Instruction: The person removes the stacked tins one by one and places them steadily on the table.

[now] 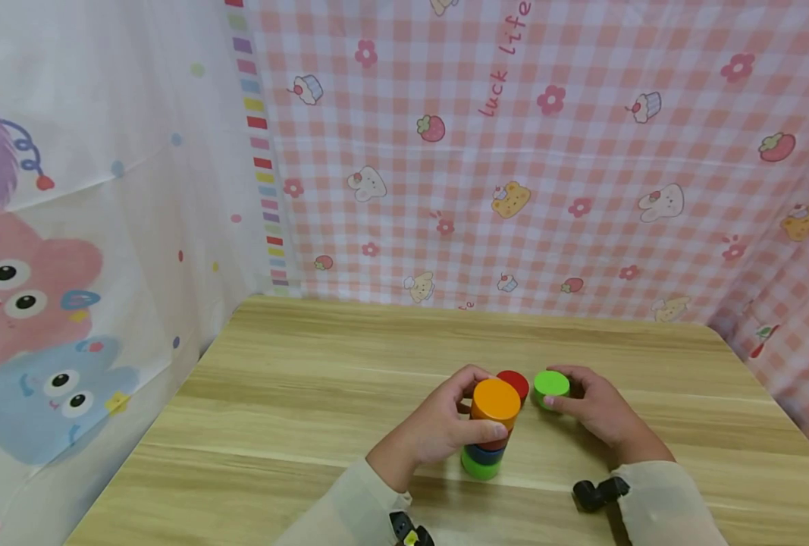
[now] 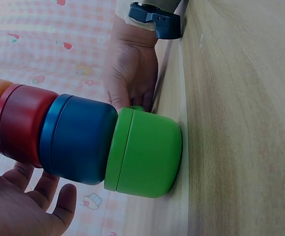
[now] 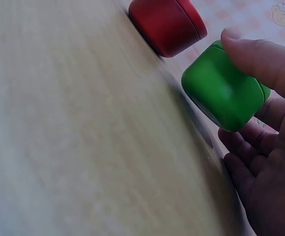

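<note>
A stack of small round lidded jars rises from the table, with a green jar (image 2: 147, 155) at the bottom. Above it come a blue jar (image 2: 81, 140), a red jar (image 2: 27, 125) and an orange jar (image 1: 496, 400) on top. My left hand (image 1: 437, 426) grips the stack at the orange jar, thumb in front. Pinched between thumb and fingers of my right hand (image 1: 600, 408) is another green jar (image 1: 551, 388), tilted in the right wrist view. A separate red jar (image 3: 164, 24) stands between the two, partly hidden behind the stack in the head view.
The wood-grain table (image 1: 295, 394) ends at a pink checked cloth (image 1: 459, 167) hung behind it. A white cloth with cartoon figures (image 1: 158, 197) hangs on the left. Each sleeve has a black wrist device (image 1: 600, 493) near the cuff.
</note>
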Available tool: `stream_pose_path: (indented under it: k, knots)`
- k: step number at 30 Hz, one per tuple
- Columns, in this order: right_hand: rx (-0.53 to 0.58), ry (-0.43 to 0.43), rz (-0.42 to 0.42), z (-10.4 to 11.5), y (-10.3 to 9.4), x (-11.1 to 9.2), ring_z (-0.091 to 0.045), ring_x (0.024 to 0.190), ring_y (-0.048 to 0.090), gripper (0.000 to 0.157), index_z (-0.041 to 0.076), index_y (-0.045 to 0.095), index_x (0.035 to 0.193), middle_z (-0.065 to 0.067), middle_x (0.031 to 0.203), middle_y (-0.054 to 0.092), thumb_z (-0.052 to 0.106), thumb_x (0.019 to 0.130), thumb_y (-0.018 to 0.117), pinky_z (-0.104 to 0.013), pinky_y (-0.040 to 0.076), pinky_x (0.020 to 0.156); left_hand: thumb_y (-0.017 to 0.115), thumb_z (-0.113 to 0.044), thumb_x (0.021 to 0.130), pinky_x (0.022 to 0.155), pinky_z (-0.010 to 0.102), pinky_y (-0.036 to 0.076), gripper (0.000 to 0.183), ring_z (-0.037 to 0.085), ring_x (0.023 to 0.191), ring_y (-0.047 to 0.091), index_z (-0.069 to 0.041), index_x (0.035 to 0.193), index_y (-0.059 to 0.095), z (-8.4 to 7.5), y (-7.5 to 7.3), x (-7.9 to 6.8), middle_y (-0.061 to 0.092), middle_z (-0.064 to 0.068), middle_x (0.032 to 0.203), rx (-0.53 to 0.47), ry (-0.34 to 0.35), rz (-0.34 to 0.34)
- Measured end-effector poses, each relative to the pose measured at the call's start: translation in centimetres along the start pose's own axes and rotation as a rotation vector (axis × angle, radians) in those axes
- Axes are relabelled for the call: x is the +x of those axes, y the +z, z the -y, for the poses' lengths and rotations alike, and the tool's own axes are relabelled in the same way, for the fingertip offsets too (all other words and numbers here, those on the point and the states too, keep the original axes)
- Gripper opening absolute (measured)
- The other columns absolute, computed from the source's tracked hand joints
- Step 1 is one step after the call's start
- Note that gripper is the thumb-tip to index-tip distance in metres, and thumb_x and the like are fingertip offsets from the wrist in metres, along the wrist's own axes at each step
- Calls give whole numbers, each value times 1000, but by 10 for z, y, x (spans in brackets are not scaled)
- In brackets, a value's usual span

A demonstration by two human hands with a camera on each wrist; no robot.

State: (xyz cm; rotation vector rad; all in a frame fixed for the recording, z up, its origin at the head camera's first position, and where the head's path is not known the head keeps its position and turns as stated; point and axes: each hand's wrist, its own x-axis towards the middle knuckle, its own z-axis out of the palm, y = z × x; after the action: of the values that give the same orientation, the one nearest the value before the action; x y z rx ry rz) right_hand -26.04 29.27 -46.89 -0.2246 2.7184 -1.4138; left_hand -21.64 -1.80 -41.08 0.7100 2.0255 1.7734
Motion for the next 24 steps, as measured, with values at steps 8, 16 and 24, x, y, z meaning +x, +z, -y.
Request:
stream_pose_path:
  k: [8, 16, 24]
  knots:
    - [-3, 12, 1, 2, 1, 0, -33, 123, 57, 66, -3, 52, 147, -23, 142, 57, 25, 95, 81, -30, 48, 98, 80, -22, 95, 100, 40, 49, 43, 18, 113, 58, -25, 132, 57, 0, 1, 0, 64, -4, 126, 1, -1, 0]
    - [-18, 18, 4, 5, 1, -2, -33, 123, 57, 65, -4, 52, 147, -24, 142, 57, 22, 94, 81, -34, 49, 100, 80, -22, 94, 101, 40, 49, 43, 18, 113, 58, -25, 132, 58, 1, 0, 0, 64, -4, 125, 2, -1, 1]
    - [7, 8, 14, 5, 1, -1, -32, 120, 58, 63, -5, 52, 145, -23, 140, 59, 19, 94, 81, -19, 48, 92, 80, -22, 94, 100, 39, 50, 44, 18, 113, 58, -25, 132, 58, 1, 1, 0, 64, -5, 125, 1, 3, -1]
